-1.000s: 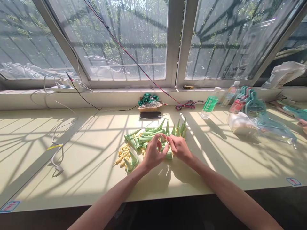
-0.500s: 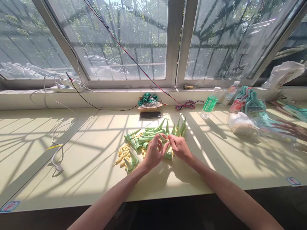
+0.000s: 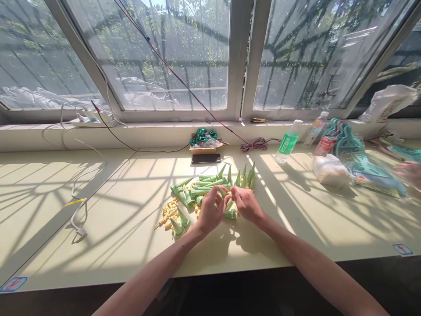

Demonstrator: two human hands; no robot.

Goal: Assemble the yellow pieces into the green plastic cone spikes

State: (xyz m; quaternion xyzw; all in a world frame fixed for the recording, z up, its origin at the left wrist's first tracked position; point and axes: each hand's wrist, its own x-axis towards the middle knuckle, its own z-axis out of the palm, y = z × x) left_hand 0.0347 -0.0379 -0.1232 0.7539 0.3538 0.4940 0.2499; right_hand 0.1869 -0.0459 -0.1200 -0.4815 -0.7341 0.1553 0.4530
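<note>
White cable (image 3: 77, 219) lies on table (image 3: 131, 245), well out at 9 o'clock from the hands. Yellow pegs (image 3: 167, 213) are scattered at 9 o'clock, just beside left hand (image 3: 210, 211). Left hand and right hand (image 3: 247, 205) are together, fingertips meeting, both pinched on one small green cone (image 3: 222, 192). Cone pile (image 3: 202, 183) at 11 to 12 o'clock, touching the hands. Phone (image 3: 206, 158) beyond, 12 o'clock. Bottle (image 3: 287, 145) at 2 o'clock. Another person's hand (image 3: 409, 172) far off at 3 o'clock.
</note>
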